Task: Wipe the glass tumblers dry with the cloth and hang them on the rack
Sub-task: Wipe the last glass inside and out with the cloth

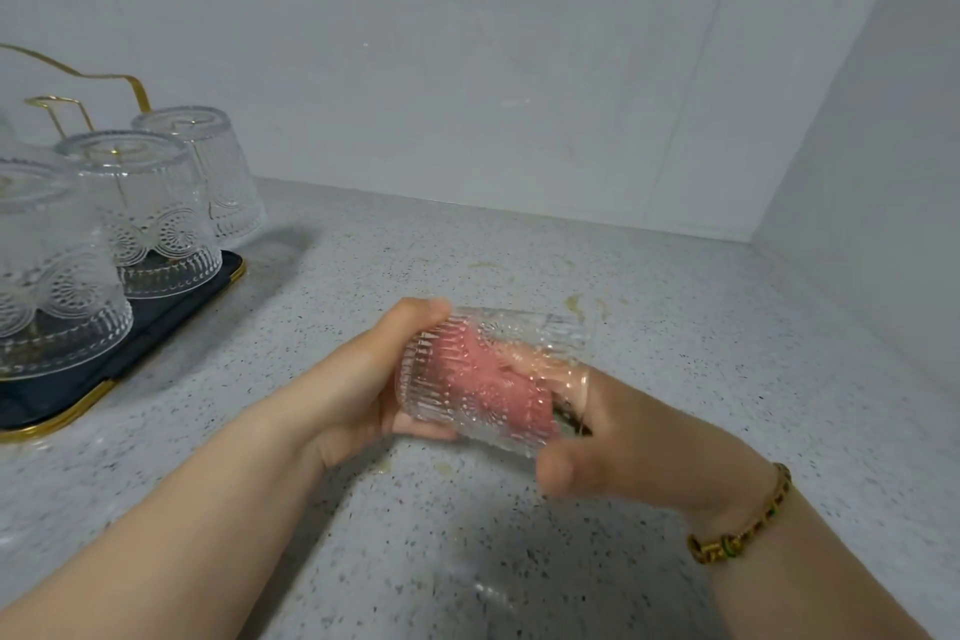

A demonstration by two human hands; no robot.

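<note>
Both arms are bare, with no sleeves. The right wrist wears a chunky gold chain bracelet (pixel 744 524) with small green bits.

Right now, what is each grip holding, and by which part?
The left grip holds a glass tumbler round its base end. The right grip holds a pink cloth inside it, fingers through the mouth.

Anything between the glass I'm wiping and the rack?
Nothing lies on the speckled countertop between the ribbed glass tumbler and the gold-trimmed dark rack. Upturned tumblers already fill its near pegs; a bare peg shows behind them.
</note>
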